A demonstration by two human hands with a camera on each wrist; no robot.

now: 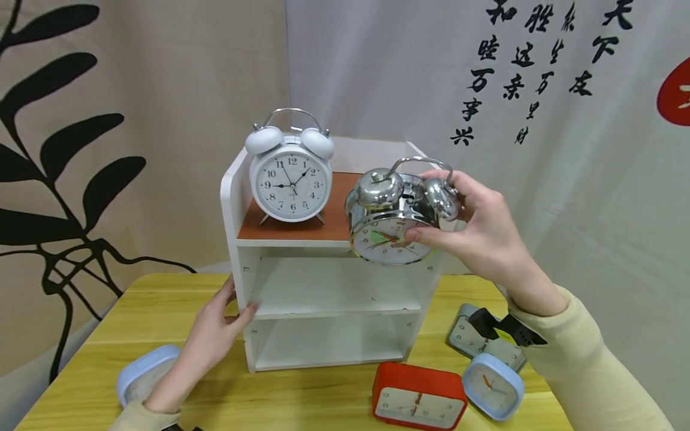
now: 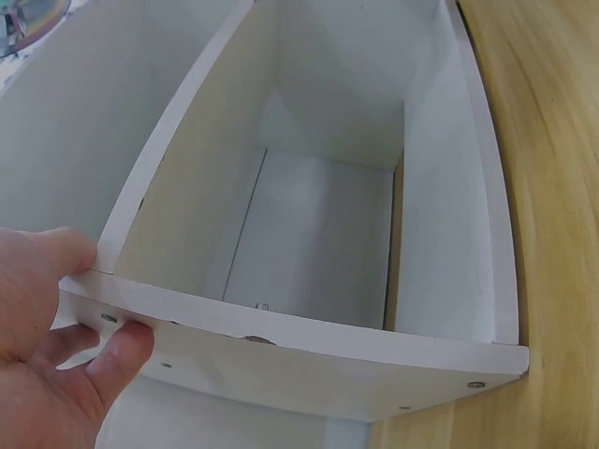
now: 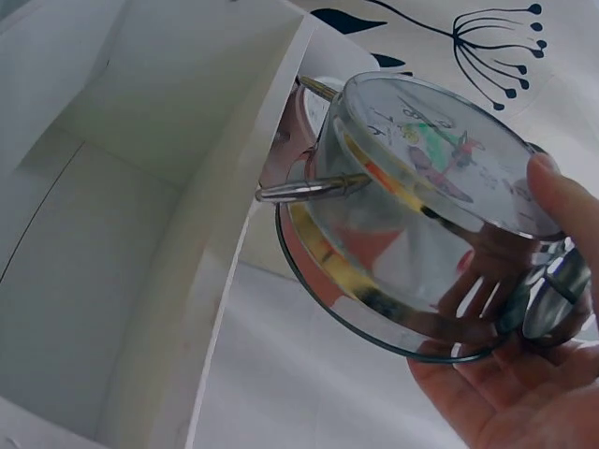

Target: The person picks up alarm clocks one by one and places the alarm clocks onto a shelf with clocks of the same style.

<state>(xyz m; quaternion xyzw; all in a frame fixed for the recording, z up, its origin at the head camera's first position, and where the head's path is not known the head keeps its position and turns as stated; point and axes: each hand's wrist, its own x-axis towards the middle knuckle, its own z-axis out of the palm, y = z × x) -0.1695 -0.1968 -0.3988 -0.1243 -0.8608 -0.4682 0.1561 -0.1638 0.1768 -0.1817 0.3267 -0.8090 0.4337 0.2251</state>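
Observation:
My right hand (image 1: 485, 230) holds a silver twin-bell alarm clock (image 1: 401, 209) at the right of the shelf's top level. Its thumb lies on the dial and its fingers reach behind. The clock tilts, dial partly downward, and its metal feet (image 3: 314, 189) show close to the board edge in the right wrist view. With thumb at the front edge and fingers on the outer side, my left hand (image 1: 207, 332) grips the left panel of the white shelf (image 1: 336, 312). A white twin-bell alarm clock (image 1: 291, 185) stands upright on the brown top board (image 1: 269, 232), left side.
On the yellow wooden table (image 1: 302, 398) stand a red rectangular clock (image 1: 420, 383), a light blue clock (image 1: 493, 386) and a grey clock (image 1: 469, 335), front right. Another light blue clock (image 1: 145, 371) is beside my left forearm. A printed curtain (image 1: 372, 66) hangs behind.

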